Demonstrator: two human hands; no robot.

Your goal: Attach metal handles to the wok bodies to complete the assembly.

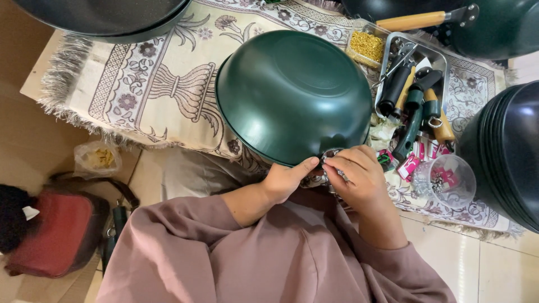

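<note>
Resting upside down on a patterned rug [140,84], a dark green pan [292,92] has its near rim right at both hands. The left hand [286,179] is loosely curled, its thumb stretched out and pressed against the rim's edge. The right hand [359,177] is curled tighter, fingers bent inward and pinching a small metal piece [342,177] just beside the rim; what that piece is cannot be made out, since the fingers cover most of it. Pink sleeves [252,258] fill the lower part of the view. To the right of the pan sits a metal tray [429,53] holding handles and tools, with a clear box of small gold bits [366,46] next to it and a clear plastic cup [446,179] near the right hand. A stack of dark pans [505,151] is cut off at the right edge, and other pans are cut off along the top. A red bag [50,233] lies on the floor at the left.
</note>
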